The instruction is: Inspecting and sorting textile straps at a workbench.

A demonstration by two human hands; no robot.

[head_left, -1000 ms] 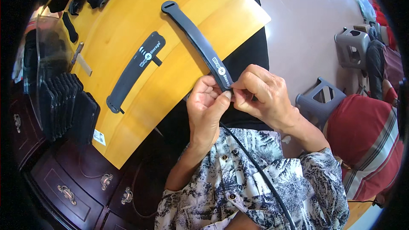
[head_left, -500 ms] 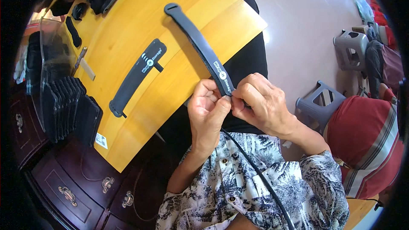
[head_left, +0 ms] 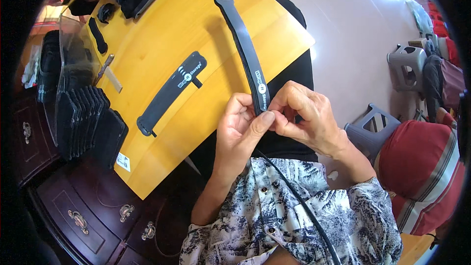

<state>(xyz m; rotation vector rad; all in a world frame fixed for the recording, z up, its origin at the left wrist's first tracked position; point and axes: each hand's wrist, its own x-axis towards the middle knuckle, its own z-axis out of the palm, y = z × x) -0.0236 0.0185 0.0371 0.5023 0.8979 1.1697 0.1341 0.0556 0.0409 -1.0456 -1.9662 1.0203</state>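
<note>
Left hand [head_left: 241, 126] and right hand [head_left: 308, 118] both pinch near end of layered black strap [head_left: 244, 44]; far end slants over yellow table [head_left: 167, 149], seemingly unsupported; if either pinch loosens, layers could slide askew

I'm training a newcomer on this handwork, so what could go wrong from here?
The held strap might slip, since the left hand and right hand are both at its near end. Its long free end could swing and nudge the strap lying on the table. The black cord across the shirt might snag.
</note>
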